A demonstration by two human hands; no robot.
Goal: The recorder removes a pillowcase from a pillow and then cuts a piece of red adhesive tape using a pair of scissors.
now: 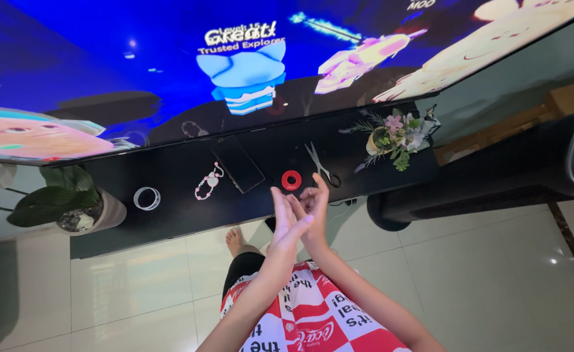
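We hold our left hand (286,218) and right hand (314,203) pressed together, empty, fingers open, just below the red ring (291,180), scissors (320,165) beside it

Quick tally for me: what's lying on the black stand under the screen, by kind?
Tape rolls: 2, one red, one white
Scissors: 1
Phone, dark, flat: 1
Bead string, pink and white: 1
Flower pot: 1
Total: 6
Both hands, left and right, are empty, held together just in front of the stand.
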